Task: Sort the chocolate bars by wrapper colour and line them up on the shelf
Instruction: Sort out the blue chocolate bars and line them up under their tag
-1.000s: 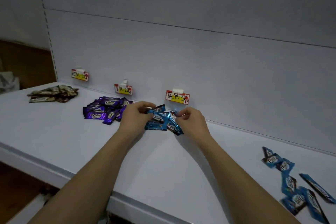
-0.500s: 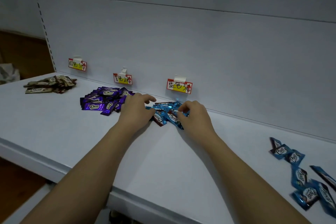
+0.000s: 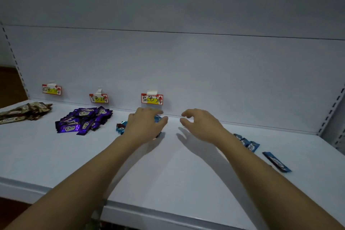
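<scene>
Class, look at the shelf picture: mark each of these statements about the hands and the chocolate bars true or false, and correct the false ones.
1. The purple bars lie between the brown bars and the left hand. True.
2. The right hand grips a blue bar. False: it holds nothing, fingers loosely curled.
3. The left hand rests over the blue bars under the third label. True.
4. No blue bars lie to the right. False: loose blue bars lie there on the shelf.

Dim light; white back panel [image 3: 205, 65], slotted uprights [image 3: 334, 106] at both sides, brown floor [image 3: 9, 84] left.
</scene>
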The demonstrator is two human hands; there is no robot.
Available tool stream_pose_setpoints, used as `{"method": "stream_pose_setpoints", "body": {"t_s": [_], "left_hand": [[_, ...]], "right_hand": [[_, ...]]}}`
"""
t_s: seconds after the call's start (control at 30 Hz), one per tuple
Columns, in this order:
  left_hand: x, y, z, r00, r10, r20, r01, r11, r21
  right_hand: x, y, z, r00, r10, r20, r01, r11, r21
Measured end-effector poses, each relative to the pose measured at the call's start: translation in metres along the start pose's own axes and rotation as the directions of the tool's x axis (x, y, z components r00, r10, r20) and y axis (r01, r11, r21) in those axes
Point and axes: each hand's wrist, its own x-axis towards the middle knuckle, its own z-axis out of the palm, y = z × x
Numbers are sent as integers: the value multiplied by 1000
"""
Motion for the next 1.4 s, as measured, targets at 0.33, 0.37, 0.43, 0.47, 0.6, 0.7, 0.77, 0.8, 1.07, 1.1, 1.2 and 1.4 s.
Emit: {"method": "stream_pose_setpoints", "body": {"t_s": [0.33,0.37,0.43,0.47,0.6,0.7,0.77,0.8,1.07,1.1,1.2,1.4], "left_hand": [[27,154,73,941,155,300,4,883,-470],[27,165,81,944,174,279,-6,858,-514],[22,176,95,950,203,238,-30,816,-577],[20,178,100,944,227,238,-53,821,-569],[19,175,106,891,322,320,-175,894,-412],[18,176,106,872,325,367,-180,909,-376],[17,179,106,871,329,365,-185,908,-376],[16,179,106,873,328,362,-181,905,-384],[22,165,101,939,189,289,-37,887,-460],[22,163,100,948,147,281,18,860,-510],[23,162,97,958,67,280,131,764,-632],[19,166,98,948,85,305,147,737,-660]], "right_hand": [[-43,139,-70,957,255,-139,-237,962,138],[-48,150,-69,952,277,-133,-252,951,181],[-55,165,-68,960,271,-63,-253,944,212],[-56,170,-70,968,249,-42,-235,948,213],[-54,175,-80,974,209,-84,-184,953,243],[-54,177,-78,976,211,-58,-192,953,236],[-55,177,-75,978,205,-26,-193,953,231],[-55,177,-73,980,199,-15,-191,956,225],[-65,172,-80,950,226,217,-255,960,118],[-66,171,-80,941,222,257,-252,964,90],[-68,168,-79,935,185,303,-192,981,-6],[-67,167,-75,951,184,250,-187,982,-14]]}}
